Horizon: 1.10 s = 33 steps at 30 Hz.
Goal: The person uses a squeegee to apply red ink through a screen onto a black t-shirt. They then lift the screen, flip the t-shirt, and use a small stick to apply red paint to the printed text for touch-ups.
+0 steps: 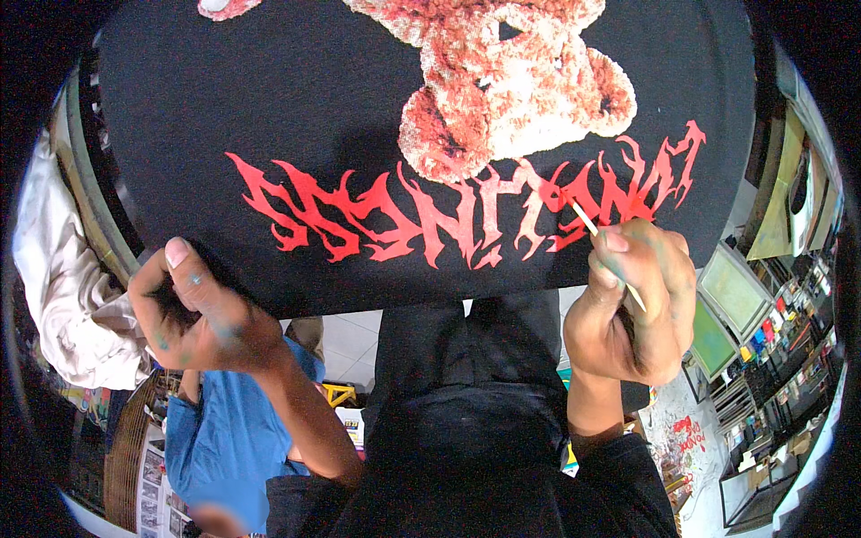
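A black garment [269, 99] is stretched flat in front of me, printed with a reddish teddy bear [511, 81] and jagged red lettering [448, 211] seen upside down. My left hand [193, 309] pinches the garment's near edge at the lower left, thumb on top, with paint flecks on the skin. My right hand [632, 300] grips the near edge at the right and also holds a thin pale stick [587, 222], whose tip touches the red lettering. More black cloth hangs below the edge toward my body.
A person in a blue shirt [224, 439] crouches below at the left. White cloth [63, 278] hangs at the far left. Framed screens [731, 296] and cluttered shelves [780, 359] stand at the right. A paint-stained floor [682, 430] lies beneath.
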Available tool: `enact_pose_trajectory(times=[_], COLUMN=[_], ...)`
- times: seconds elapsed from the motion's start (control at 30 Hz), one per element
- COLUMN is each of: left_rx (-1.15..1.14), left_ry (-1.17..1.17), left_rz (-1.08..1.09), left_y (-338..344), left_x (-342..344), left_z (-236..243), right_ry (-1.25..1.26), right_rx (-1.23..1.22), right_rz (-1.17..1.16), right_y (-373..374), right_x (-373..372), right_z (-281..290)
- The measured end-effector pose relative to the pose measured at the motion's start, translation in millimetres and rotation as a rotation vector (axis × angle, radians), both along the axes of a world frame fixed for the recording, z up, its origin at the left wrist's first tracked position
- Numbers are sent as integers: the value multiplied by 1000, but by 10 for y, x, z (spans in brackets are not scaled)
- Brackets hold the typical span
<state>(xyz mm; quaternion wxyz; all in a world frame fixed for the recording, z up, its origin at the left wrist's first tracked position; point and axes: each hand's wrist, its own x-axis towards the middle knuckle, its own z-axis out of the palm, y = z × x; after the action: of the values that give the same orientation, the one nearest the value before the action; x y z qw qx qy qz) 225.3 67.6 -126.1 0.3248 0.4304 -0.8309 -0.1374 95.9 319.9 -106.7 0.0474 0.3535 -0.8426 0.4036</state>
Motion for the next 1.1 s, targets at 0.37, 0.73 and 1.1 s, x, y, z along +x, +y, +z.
enact_pose_trajectory(times=[0.37, 0.73, 1.1], left_rx=[4, 22, -17], left_ry=[-12, 4, -39], left_rz=[33, 40, 47], left_y=[9, 8, 16], left_x=[-9, -20, -24], left_z=[12, 19, 27], right_ry=[-6, -54, -390], right_rx=[-7, -37, -40], right_rz=[21, 59, -127], right_y=[14, 25, -1], right_x=[-10, -56, -31], right_z=[-8, 6, 216])
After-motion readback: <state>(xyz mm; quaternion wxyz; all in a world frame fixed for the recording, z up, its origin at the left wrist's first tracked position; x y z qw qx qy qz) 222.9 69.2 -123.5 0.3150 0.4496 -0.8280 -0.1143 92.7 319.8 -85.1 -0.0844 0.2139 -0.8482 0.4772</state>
